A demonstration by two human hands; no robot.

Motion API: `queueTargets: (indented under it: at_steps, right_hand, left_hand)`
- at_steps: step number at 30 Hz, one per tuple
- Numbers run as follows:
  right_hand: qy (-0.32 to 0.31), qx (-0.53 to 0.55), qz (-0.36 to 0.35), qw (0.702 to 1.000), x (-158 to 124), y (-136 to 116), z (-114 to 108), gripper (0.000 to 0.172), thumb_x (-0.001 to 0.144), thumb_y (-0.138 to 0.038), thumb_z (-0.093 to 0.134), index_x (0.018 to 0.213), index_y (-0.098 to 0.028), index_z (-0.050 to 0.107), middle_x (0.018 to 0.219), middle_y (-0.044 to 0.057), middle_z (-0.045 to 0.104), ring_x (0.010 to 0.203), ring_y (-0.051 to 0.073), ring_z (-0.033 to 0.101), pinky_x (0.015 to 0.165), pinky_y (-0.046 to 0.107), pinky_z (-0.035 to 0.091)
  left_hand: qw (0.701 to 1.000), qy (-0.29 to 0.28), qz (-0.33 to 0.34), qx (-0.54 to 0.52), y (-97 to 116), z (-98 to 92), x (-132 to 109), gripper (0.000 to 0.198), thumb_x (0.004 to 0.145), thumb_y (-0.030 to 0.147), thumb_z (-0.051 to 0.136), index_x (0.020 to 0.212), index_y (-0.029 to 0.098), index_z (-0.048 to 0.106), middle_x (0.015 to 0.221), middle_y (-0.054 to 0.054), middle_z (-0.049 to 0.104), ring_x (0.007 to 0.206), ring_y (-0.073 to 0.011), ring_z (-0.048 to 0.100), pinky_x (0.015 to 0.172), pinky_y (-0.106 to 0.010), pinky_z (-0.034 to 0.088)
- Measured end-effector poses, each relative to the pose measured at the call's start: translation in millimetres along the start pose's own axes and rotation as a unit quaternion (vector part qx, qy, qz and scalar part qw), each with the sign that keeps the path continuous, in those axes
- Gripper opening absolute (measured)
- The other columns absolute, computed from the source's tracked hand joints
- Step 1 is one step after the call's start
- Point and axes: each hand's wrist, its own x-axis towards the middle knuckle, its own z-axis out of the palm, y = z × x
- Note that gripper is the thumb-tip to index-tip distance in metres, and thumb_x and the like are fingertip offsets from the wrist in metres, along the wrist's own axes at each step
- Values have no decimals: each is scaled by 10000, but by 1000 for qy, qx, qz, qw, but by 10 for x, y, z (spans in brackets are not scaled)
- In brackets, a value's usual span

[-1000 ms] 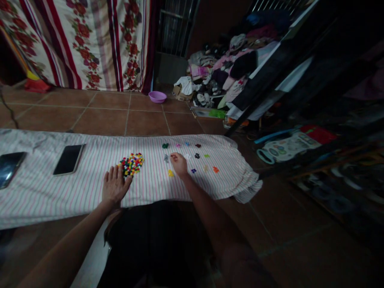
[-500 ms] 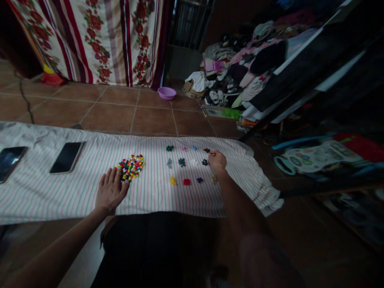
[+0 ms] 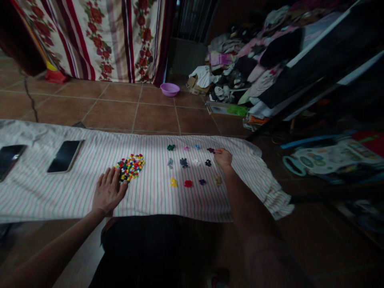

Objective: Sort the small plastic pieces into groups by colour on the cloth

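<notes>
A striped cloth (image 3: 150, 196) lies across the tiled floor in front of me. On it sits a heap of small multicoloured pieces (image 3: 131, 166). My left hand (image 3: 108, 191) lies flat and open just below-left of the heap, fingertips touching its edge. To the right, small coloured clusters are set out in rows: green (image 3: 171, 147), grey (image 3: 183, 162), yellow (image 3: 173, 182), red (image 3: 188, 183). My right hand (image 3: 224, 157) rests at the rows' right end, fingers curled and pinched beside a dark red cluster (image 3: 211, 150); what it holds is too small to see.
Two dark phones (image 3: 65, 155) (image 3: 9, 156) lie on the cloth's left part. A purple bowl (image 3: 169, 89) stands on the tiles beyond. A pile of clothes (image 3: 240, 68) and a dark frame fill the right. A flowered curtain (image 3: 99, 36) hangs behind.
My right hand moved from the grey cluster in the middle to the far right end of the rows. A red cluster now lies in the bottom row. The left hand stayed put.
</notes>
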Motion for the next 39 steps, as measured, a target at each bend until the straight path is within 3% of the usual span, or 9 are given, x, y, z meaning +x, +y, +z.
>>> queueTargets:
  at_steps: [6, 10, 13, 20, 23, 30, 39]
  right_hand:
    - [50, 54, -26, 997, -131, -114, -51, 314, 762, -191, 458, 952, -172, 707, 886, 99, 718, 865, 226, 647, 817, 334, 477]
    - [39, 117, -94, 988, -309, -426, -24, 317, 766, -248, 462, 953, -155, 701, 861, 102, 719, 808, 221, 645, 794, 349, 489]
    - [-2, 177, -160, 971, -579, -807, 26, 319, 790, -270, 459, 963, -147, 697, 895, 106, 720, 804, 208, 652, 781, 333, 499]
    - [-203, 219, -281, 912, -1468, -1724, 333, 266, 827, -201, 481, 991, -204, 690, 969, 34, 705, 848, 141, 652, 795, 251, 503]
    - [-229, 211, -330, 891, -1754, -1969, 518, 259, 831, -170, 488, 981, -213, 695, 994, 34, 685, 869, 144, 634, 842, 264, 494]
    - [-204, 107, -263, 937, -1958, -2255, 765, 369, 838, -116, 474, 1145, -219, 651, 1108, 88, 624, 1008, 202, 582, 940, 301, 436]
    - [-222, 75, -316, 920, -1962, -2401, 945, 497, 786, -22, 445, 1201, -222, 631, 1139, 76, 640, 1077, 208, 554, 991, 325, 397]
  left_hand:
    - [1000, -12, -16, 15, 29, -25, 16, 640, 879, 483, 321, 1371, 84, 413, 1428, -196, 455, 1385, -330, 329, 1118, -506, 270]
    - [999, -23, -25, 21, 42, -44, 27, 638, 881, 473, 333, 1361, 63, 428, 1422, -199, 464, 1387, -321, 332, 1125, -491, 262]
    - [999, -24, -34, 14, 48, -53, 31, 625, 879, 455, 347, 1370, 74, 417, 1417, -184, 477, 1388, -307, 335, 1128, -485, 262]
    - [998, -12, -51, -28, 44, -52, 23, 572, 901, 347, 332, 1373, 30, 396, 1397, -203, 492, 1373, -308, 360, 1128, -488, 274]
    - [997, -3, -58, -45, 35, -57, 25, 528, 922, 301, 291, 1379, 57, 392, 1385, -189, 509, 1366, -291, 376, 1114, -492, 300]
    - [997, -8, -63, -48, 33, -68, 31, 514, 940, 289, 267, 1336, 8, 435, 1396, -221, 485, 1378, -299, 354, 1120, -476, 299]
    - [996, -1, -64, -61, 30, -41, 27, 522, 935, 294, 281, 1344, 13, 440, 1412, -227, 464, 1385, -309, 341, 1111, -500, 303]
